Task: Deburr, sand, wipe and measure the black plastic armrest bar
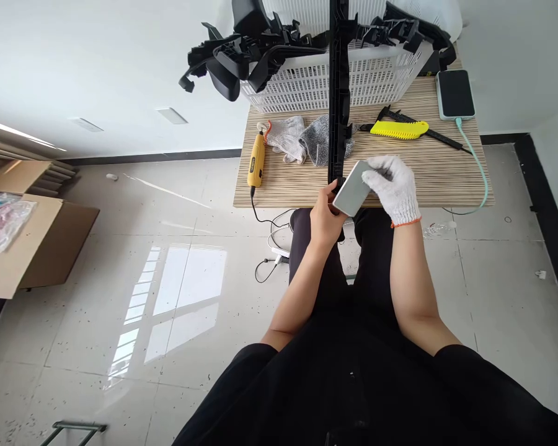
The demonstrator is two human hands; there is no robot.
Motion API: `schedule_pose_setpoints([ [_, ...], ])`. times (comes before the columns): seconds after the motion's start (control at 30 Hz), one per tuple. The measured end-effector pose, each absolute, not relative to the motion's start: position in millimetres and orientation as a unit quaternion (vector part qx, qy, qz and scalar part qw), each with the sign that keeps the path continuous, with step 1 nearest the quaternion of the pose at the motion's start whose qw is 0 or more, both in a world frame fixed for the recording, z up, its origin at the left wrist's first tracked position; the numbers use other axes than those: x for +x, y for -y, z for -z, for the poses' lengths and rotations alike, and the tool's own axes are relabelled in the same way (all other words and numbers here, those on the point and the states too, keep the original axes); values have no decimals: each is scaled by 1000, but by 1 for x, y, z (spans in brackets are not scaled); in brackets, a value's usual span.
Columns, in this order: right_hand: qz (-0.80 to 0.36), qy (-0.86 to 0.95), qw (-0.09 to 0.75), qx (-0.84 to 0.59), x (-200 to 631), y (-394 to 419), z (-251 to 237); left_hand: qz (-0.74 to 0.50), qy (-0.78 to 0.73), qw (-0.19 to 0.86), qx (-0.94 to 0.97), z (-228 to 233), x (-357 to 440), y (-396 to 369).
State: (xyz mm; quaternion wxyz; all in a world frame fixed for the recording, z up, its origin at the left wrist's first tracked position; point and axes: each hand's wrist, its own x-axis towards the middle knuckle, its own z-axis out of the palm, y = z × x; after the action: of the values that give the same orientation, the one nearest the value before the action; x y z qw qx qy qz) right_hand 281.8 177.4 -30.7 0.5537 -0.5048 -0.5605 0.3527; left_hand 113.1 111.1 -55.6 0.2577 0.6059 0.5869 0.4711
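My left hand [327,218], bare, is closed round the lower end of a long black plastic trim strip [339,93]. The strip runs away from me over the table to the top of the view. My right hand [392,186], in a white knitted glove with an orange cuff edge, pinches a flat pale grey rectangular pad [353,189]. The pad is tilted and its lower corner lies against or just over my left fingers; whether it touches the strip is hidden. Behind my hands are a grey cloth [317,139] and a white knitted glove [286,135].
On the wood-grain table [288,189] lie a yellow corded rotary tool [256,161], a yellow-handled knife [400,129], black calipers [439,137] and a phone [455,94] on a cable. A white basket [302,83] of black plastic parts stands behind. A cardboard box [41,241] is left.
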Motion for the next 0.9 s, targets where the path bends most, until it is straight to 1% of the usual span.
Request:
schedule_pose_setpoints([
  [0.03, -355, 565, 550, -502, 282, -178, 31, -467, -588, 256, 608, 55, 113, -111],
  [0.17, -317, 522, 600, -517, 281, -179, 34, -464, -591, 261, 606, 53, 115, -111],
  [0.27, -310, 548, 579, -519, 281, -179, 34, -458, -593, 261, 608, 52, 116, -110],
  [0.4, -294, 517, 601, -534, 281, -178, 33, -457, -597, 254, 608, 52, 115, -110],
  [0.53, -314, 556, 564, -524, 282, -178, 34, -448, -599, 245, 617, 53, 115, -110],
  [0.63, -285, 530, 592, -536, 283, -179, 37, -447, -602, 244, 616, 53, 115, -110],
  [0.77, -284, 562, 567, -532, 283, -180, 37, -446, -596, 244, 622, 53, 115, -110],
  [0.9, -296, 533, 577, -544, 283, -179, 33, -446, -599, 231, 624, 55, 115, -111],
])
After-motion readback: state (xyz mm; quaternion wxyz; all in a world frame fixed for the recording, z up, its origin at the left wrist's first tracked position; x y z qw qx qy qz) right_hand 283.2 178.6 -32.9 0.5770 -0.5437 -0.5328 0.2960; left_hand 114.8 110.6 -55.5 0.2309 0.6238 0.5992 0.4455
